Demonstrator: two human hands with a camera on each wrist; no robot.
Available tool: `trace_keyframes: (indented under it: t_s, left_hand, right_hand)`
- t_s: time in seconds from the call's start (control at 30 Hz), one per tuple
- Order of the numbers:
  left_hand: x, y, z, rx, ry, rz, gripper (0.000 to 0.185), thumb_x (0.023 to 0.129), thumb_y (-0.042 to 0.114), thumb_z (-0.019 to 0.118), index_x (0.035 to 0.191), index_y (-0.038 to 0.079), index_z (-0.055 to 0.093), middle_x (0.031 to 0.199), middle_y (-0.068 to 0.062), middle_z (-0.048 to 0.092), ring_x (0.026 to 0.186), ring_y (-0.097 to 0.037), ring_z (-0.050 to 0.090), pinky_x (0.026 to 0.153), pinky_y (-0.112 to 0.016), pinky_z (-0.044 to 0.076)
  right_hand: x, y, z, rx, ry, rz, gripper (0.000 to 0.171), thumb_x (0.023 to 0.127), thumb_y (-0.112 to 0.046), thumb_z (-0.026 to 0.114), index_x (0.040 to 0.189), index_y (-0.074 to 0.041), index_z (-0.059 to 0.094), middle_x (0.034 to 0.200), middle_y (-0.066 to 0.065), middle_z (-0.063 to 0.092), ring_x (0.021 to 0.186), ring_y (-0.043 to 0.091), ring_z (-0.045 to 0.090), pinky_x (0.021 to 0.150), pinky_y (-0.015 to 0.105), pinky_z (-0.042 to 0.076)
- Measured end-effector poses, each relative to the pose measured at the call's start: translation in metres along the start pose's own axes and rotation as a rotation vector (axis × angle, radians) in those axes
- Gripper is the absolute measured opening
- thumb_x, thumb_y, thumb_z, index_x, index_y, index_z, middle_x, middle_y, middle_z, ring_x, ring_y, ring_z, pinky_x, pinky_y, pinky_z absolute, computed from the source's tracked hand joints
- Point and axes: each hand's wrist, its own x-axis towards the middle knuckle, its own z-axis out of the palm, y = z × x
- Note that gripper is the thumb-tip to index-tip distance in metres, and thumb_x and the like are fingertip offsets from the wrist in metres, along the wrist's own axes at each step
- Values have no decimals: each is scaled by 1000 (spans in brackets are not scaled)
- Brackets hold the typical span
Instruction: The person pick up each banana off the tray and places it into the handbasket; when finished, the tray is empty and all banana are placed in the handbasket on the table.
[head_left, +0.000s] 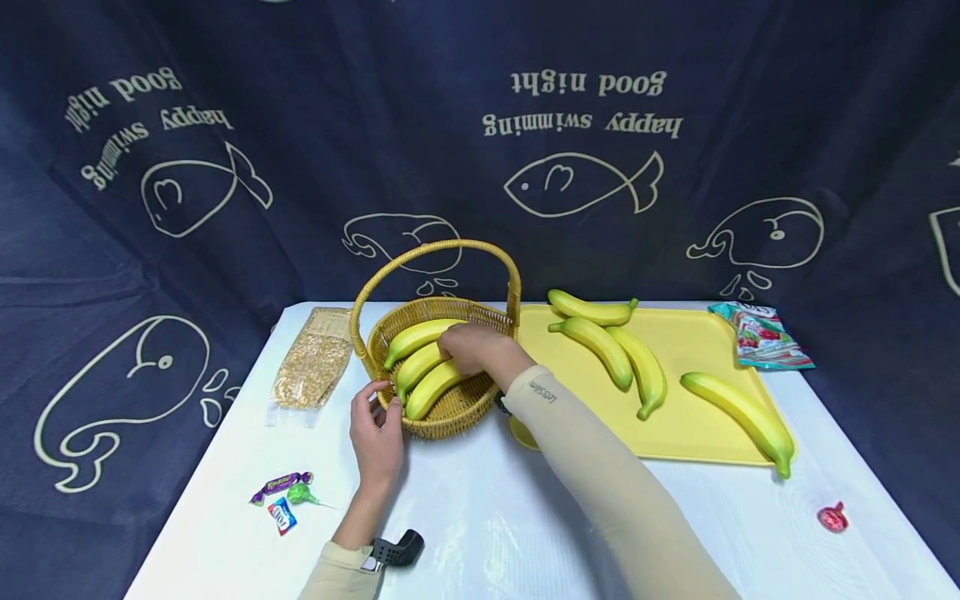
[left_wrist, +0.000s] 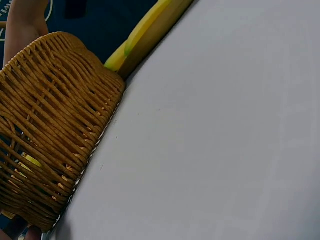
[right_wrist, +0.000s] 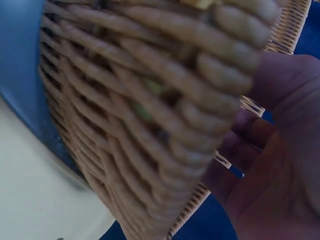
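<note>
A wicker basket (head_left: 450,429) with a tall arched handle holds three yellow bananas lying side by side: a rear one (head_left: 418,335), a middle one (head_left: 417,367) and a front one (head_left: 433,392). At its left rim my left hand (head_left: 379,437) grips the wicker, thumb at the near side. My right hand (head_left: 476,346) reaches in over the right side, above the right ends of the bananas. In the right wrist view the right hand (right_wrist: 280,145) shows its palm and bent fingers beyond the woven wall (right_wrist: 145,100). Its fingertips are hidden, so I cannot tell whether it holds a banana.
Right of the basket lies a yellow tray (head_left: 697,333) with several bananas, one (head_left: 738,417) overhanging its near right corner. A candy bag (head_left: 768,337) sits at the tray's far right. To the left are a grain bag (head_left: 311,358) and small candies (head_left: 281,483); a red lollipop (head_left: 832,518) lies right.
</note>
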Motion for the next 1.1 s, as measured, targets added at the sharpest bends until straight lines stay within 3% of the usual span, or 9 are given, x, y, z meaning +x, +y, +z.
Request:
trace_keyframes:
  t_s: [0.13,0.27,0.57,0.83,1.0,1.1]
  left_hand:
    - [0,0,-1,-1,-4,2,29,90,9,60,119,9,58,120,-7,53,105,-28,57,82,-34,46]
    - [0,0,-1,-6,-9,-2,29,91,10,60,119,9,58,120,-7,53,105,-27,57,82,-31,46]
    - [-1,1,1,-20,-6,-3,30,90,4,60,120,4,58,121,-15,53,106,-32,57,83,-38,46]
    - [-7,40,-4,-23,-6,-4,29,90,-1,57,119,-5,56,121,-23,52,105,-36,56,83,-36,45]
    - [-6,44,-4,-23,-16,-5,29,91,-1,57,119,-6,56,121,-22,52,106,-36,56,84,-36,45]
    - [-5,44,-4,-22,-10,-3,29,90,-2,57,119,-6,56,120,-23,52,105,-37,56,84,-39,45]
  right_hand:
    - [-3,3,-2,47,-4,12,33,79,6,58,103,-15,68,99,-2,59,88,12,50,77,28,42]
    - [-7,8,-7,110,14,12,43,81,2,60,120,-15,66,117,-1,61,100,14,53,86,30,44]
    - [-37,31,-21,180,142,-83,34,86,-9,68,120,-12,66,110,4,64,96,17,57,82,31,45]
    - [-87,75,-24,299,270,-95,23,89,-15,67,111,-11,68,102,2,66,91,16,60,81,33,47]
    - [-118,118,-10,348,345,-2,22,89,-17,68,108,-7,69,94,0,66,87,16,60,80,36,48]
    - [-132,143,3,355,356,85,24,88,-15,69,109,-4,69,96,5,66,88,20,59,81,40,48]
